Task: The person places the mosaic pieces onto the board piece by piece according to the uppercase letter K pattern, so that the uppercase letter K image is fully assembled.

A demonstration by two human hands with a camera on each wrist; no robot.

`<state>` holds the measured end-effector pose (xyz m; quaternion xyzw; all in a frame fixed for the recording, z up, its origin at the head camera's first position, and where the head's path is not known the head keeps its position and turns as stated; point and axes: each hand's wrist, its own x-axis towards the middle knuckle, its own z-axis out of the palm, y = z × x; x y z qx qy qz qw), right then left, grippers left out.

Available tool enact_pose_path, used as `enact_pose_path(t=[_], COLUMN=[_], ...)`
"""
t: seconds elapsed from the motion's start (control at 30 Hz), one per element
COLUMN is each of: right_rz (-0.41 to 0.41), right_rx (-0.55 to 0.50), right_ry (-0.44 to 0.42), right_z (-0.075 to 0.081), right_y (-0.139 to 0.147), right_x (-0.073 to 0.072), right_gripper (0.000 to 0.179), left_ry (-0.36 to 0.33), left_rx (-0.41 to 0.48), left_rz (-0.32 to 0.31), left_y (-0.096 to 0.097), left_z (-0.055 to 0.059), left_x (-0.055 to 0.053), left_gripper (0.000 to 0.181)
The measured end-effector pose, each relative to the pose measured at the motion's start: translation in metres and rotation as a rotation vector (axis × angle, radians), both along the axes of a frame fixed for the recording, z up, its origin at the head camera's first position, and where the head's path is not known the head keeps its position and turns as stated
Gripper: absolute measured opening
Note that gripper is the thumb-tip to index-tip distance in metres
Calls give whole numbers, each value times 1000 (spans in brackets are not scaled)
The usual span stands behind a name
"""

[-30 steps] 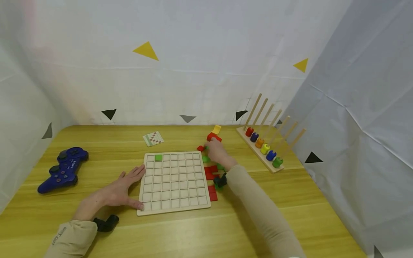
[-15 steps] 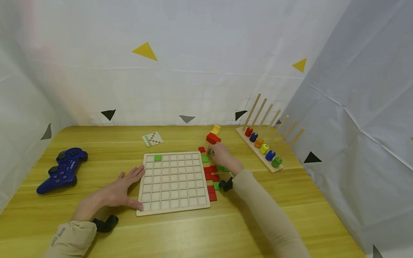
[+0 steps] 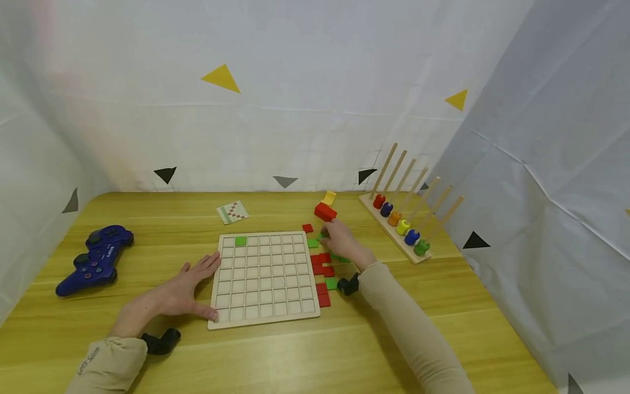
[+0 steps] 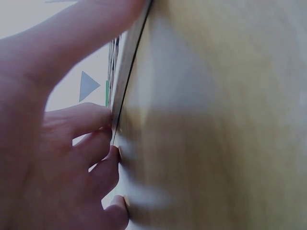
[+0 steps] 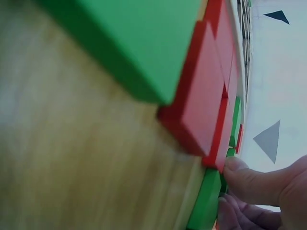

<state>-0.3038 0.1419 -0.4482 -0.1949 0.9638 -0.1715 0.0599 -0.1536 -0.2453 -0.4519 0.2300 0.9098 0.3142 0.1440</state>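
Observation:
A square wooden grid board (image 3: 261, 279) lies on the table, with one green tile (image 3: 240, 241) in its top row. My left hand (image 3: 184, 290) rests at the board's left edge, fingers spread, thumb at the near corner. At the board's right side, my right hand (image 3: 344, 241) pinches a small green tile (image 3: 321, 237) between thumb and fingers. In the right wrist view the thumb (image 5: 254, 184) meets that tile, partly hidden, beside red tiles (image 5: 201, 105) and another green tile (image 5: 205, 201). Loose red tiles (image 3: 322, 265) lie along the board's right edge.
A small pattern card (image 3: 233, 212) lies behind the board. A red block (image 3: 325, 212) and a yellow piece (image 3: 329, 198) sit past my right hand. To the right stands a peg rack (image 3: 396, 230) with coloured beads; a blue game controller (image 3: 95, 260) lies left.
My right hand has drawn back slightly from the red block, toward the near right, and now pinches a green tile. The left hand stays at the board's edge.

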Motion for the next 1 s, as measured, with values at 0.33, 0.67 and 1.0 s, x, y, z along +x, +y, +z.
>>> enact_pose_path(t=[0.33,0.67,1.0], right_rz=[86,105,182], right_rx=[-44,-125,-217], right_ry=[7,-32,12], right_z=[-5,-3,4], right_y=[10,16,16], right_x=[2,5,12], right_gripper=[24,26,30], left_ry=[-2,1,5], left_rx=[4,2,3], left_rz=[0,1,1], left_y=[1,1,0], left_z=[0,1,0], left_x=[0,0,0], left_gripper=[125,125,125])
